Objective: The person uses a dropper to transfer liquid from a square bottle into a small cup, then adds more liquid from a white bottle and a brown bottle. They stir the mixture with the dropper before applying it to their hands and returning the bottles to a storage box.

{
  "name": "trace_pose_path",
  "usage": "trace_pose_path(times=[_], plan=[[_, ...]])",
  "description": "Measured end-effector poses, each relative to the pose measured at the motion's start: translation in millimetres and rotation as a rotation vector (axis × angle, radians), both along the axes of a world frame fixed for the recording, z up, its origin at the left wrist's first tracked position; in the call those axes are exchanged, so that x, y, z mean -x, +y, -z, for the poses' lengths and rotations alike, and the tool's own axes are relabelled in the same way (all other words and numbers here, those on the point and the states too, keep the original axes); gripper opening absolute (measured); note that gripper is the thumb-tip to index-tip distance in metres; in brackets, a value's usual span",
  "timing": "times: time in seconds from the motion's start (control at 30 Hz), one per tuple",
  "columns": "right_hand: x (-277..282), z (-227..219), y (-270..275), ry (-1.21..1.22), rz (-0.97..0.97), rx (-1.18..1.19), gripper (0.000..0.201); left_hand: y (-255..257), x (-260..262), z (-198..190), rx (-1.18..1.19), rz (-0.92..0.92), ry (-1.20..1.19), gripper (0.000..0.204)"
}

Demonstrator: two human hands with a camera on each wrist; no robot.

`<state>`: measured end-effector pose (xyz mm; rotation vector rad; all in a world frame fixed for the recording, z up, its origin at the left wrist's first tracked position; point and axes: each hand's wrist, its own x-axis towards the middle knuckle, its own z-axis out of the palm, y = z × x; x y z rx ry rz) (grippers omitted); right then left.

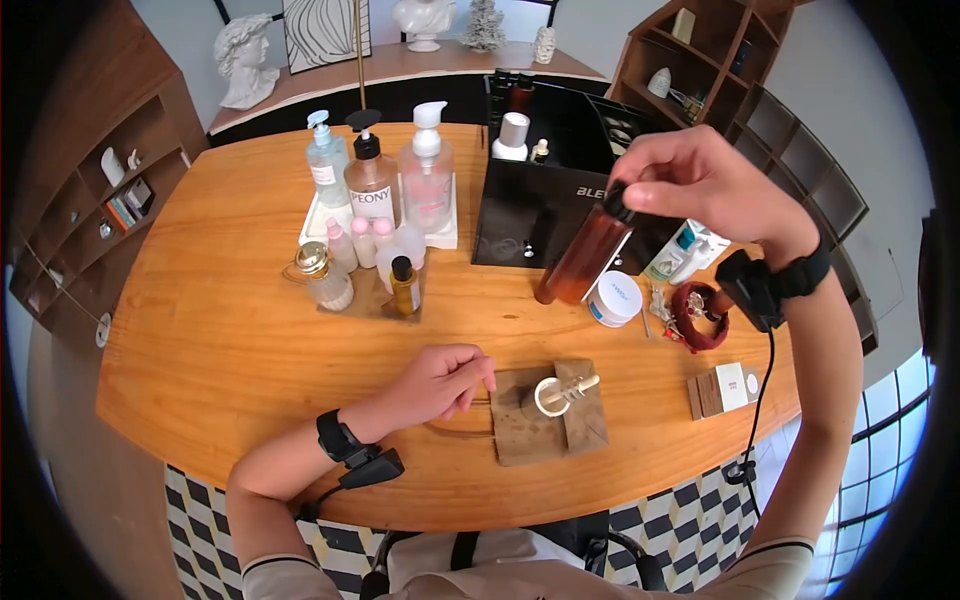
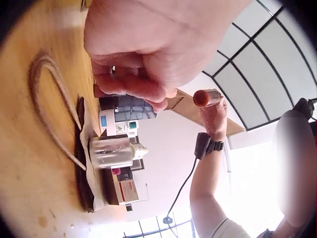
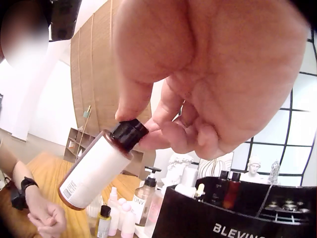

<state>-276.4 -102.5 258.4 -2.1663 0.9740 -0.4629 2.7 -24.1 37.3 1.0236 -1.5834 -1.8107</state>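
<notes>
My right hand pinches the black cap of an amber bottle between thumb and fingertips. The bottle hangs tilted in front of the black box, above the table; its white label shows in the right wrist view. In the left wrist view the bottle's base points toward the camera. Low over the table's front part, my left hand holds nothing, its fingers loosely curled. Just right of it lies a brown paper bag, with a small glass jar and wooden stick on it.
Pump bottles and small pink-capped bottles stand at the back left, near a dropper bottle. A white round jar, a dark red ring-shaped item and a small box are on the right.
</notes>
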Motion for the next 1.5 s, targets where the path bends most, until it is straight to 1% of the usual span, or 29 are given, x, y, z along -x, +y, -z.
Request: trace_pose_path(times=[0.03,0.1,0.13,0.2,0.23,0.3,0.33,0.37,0.4,0.43,0.5,0.53,0.57,0.6,0.67,0.77,0.8,0.83,0.9,0.93,1.0,1.03,1.1,1.13,1.2,1.23,1.3,1.43,1.5], plan=[[-2.1,-4.2,4.1,-0.014,0.035,0.022,0.02,-0.1,0.5,2.0,-0.008,-0.008,0.001,0.029],[1.1,-7.8,6.4,0.025,0.052,0.074,0.019,-0.7,2.6,7.6,0.142,-0.014,0.038,0.032],[4.4,-6.0,7.9,0.024,0.05,0.068,0.019,-0.7,3.5,8.5,0.136,-0.015,0.036,0.032],[11.2,1.3,16.6,0.018,0.095,0.268,0.02,1.4,5.6,10.9,0.245,-0.017,0.044,0.027],[11.6,4.7,25.2,0.019,0.104,0.257,0.02,2.4,4.9,10.0,0.235,-0.008,0.045,0.027],[17.5,11.6,48.4,0.213,0.1,0.658,0.022,4.1,5.4,3.8,0.507,0.074,-0.146,0.022],[26.7,23.0,55.4,0.223,0.051,0.807,0.024,6.2,6.1,1.0,0.491,0.106,-0.131,0.022],[27.0,35.3,75.3,0.233,0.141,0.793,0.027,8.2,5.2,-2.2,0.566,0.179,-0.237,0.022],[30.1,51.9,92.4,0.276,0.175,0.828,0.028,10.3,4.7,-2.9,0.647,0.249,-0.341,0.025],[34.4,71.0,108.0,0.319,0.206,0.865,0.03,12.7,5.0,-1.1,0.639,0.276,-0.324,0.025],[43.9,106.1,135.3,0.433,0.084,1.041,0.034,16.9,6.2,3.2,0.832,0.382,-0.426,0.029],[46.7,122.9,150.1,0.46,0.055,1.034,0.035,18.7,7.5,6.0,0.832,0.392,-0.416,0.029],[48.9,138.7,161.6,0.482,0.022,1.029,0.035,21.1,8.6,8.6,0.902,0.397,-0.434,0.029],[50.6,153.4,168.0,0.485,0.028,1.024,0.035,23.3,8.9,10.3,0.972,0.404,-0.456,0.029],[52.4,177.5,175.5,0.495,-0.008,1.167,0.037,26.2,9.1,11.5,1.003,0.419,-0.478,0.03],[50.9,192.8,172.5,0.463,-0.048,1.16,0.038,30.9,11.8,9.0,1.057,0.445,-0.532,0.031],[51.5,198.1,171.2,0.484,-0.108,1.147,0.037,32.0,12.1,7.5,1.079,0.463,-0.564,0.032],[50.0,202.6,170.3,0.481,-0.104,1.154,0.037,33.8,12.3,6.2,1.085,0.463,-0.57,0.032],[46.4,208.6,168.0,0.457,-0.222,1.165,0.034,37.3,13.6,4.1,1.119,0.473,-0.603,0.034],[45.9,210.6,166.7,0.457,-0.22,1.17,0.034,37.0,13.8,4.3,1.123,0.473,-0.604,0.034],[45.0,213.6,165.8,0.483,-0.292,1.162,0.031,36.3,12.9,6.8,1.075,0.483,-0.595,0.036],[45.4,213.2,165.5,0.481,-0.291,1.163,0.031,36.0,12.8,7.2,1.075,0.484,-0.597,0.036],[47.5,210.6,163.5,0.491,-0.331,1.059,0.025,34.9,12.1,7.6,1.05,0.491,-0.594,0.037],[49.3,209.5,162.7,0.489,-0.33,1.058,0.025,34.7,11.6,7.9,1.049,0.492,-0.594,0.037],[52.8,207.7,160.7,0.202,-0.138,0.859,0.02,34.9,10.9,8.9,1.053,0.485,-0.586,0.037],[52.0,207.5,157.9,0.201,-0.14,0.855,0.02,34.9,10.9,8.7,1.049,0.484,-0.585,0.037],[47.9,208.1,151.7,0.057,0.1,0.734,0.016,34.6,11.3,7.1,1.014,0.495,-0.589,0.038],[40.2,212.7,146.0,0.06,0.102,0.708,0.012,33.9,9.7,6.7,1.009,0.509,-0.579,0.04],[42.1,221.5,142.2,-0.01,0.096,0.578,0.011,33.7,9.7,6.6,1.022,0.516,-0.574,0.041]])
